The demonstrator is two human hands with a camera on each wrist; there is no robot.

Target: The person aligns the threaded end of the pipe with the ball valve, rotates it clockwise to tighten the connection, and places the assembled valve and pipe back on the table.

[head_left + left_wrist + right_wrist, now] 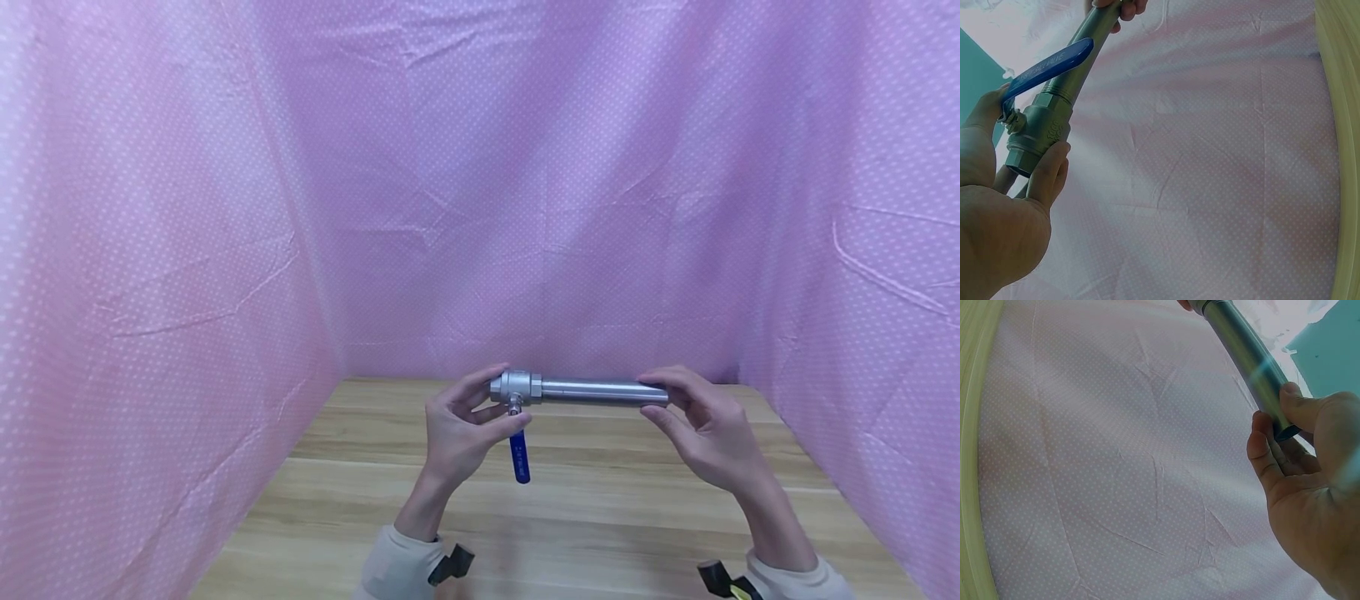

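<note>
A silver ball valve (517, 385) with a blue lever handle (520, 457) is joined to a straight metal pipe (592, 391), held level above the table. My left hand (463, 429) grips the valve body, its thumb by the base of the lever, which points toward me. At the other end, my right hand (708, 429) pinches the pipe between thumb and fingers. In the left wrist view the fingers curl under the valve's hex end (1021, 161). The pipe's open end (1286, 432) sits among the right fingers in the right wrist view.
The wood-grain table (570, 517) lies below both hands. Pink dotted cloth (540, 183) hangs at the back and both sides. Black wrist mounts (452, 565) sit at the sleeves. A teal surface (1329, 359) shows beyond the cloth in the wrist views.
</note>
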